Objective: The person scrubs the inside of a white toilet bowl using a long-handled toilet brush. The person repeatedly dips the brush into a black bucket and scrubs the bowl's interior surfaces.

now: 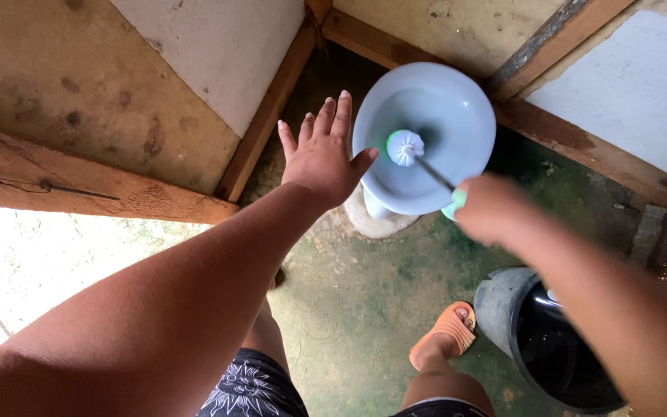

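A pale blue toilet bowl (457, 116) stands in the far corner on a round cement base. My right hand (489, 208) grips the green handle of a toilet brush (406, 147), whose white and green head sits inside the bowl. The right hand is blurred. My left hand (319, 154) is held out flat with fingers spread, just left of the bowl's rim and touching nothing.
A dark bucket (550, 340) stands at the lower right by my right foot in an orange sandal (445, 332). Wooden beams (268, 108) and rough wall panels close in the corner. The floor (364, 286) is stained, greenish cement. Bright light enters at the left.
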